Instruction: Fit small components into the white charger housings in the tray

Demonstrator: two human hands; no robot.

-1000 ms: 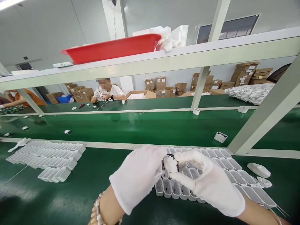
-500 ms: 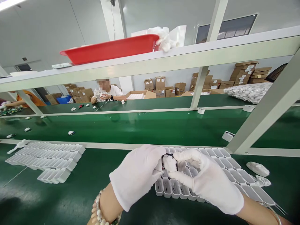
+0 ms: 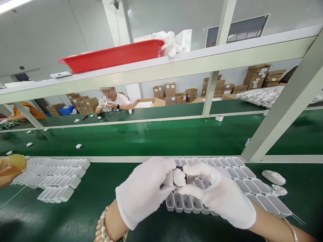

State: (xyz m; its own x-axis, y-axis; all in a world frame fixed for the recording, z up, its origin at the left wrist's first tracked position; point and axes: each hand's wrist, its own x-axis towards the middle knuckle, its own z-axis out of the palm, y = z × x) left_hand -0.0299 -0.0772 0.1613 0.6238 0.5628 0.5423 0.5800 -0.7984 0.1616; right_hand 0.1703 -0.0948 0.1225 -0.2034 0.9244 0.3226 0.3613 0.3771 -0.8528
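My left hand (image 3: 146, 188), in a white glove, is closed around a small white plastic case (image 3: 169, 178) in front of me. My right hand (image 3: 217, 191), also gloved, pinches a small white part with black edges (image 3: 179, 177) at the case's open end. The two pieces are close together; gloved fingers hide how far one sits inside the other. Below and behind both hands stand rows of open white cases (image 3: 187, 202), some with a dark slot in the bottom.
More rows of white cases (image 3: 60, 173) stand at left, near another person's hand (image 3: 11, 168). A green belt (image 3: 141, 134) carries small white pieces. A slanted post (image 3: 282, 97) rises at right. Overhead, a shelf holds a red tray (image 3: 113, 55). Tweezers (image 3: 298, 219) lie at right.
Another person's hand has come in at the left edge. White pieces on the belt have shifted right. My view has turned slightly; both hands keep their hold, the pieces closer together.
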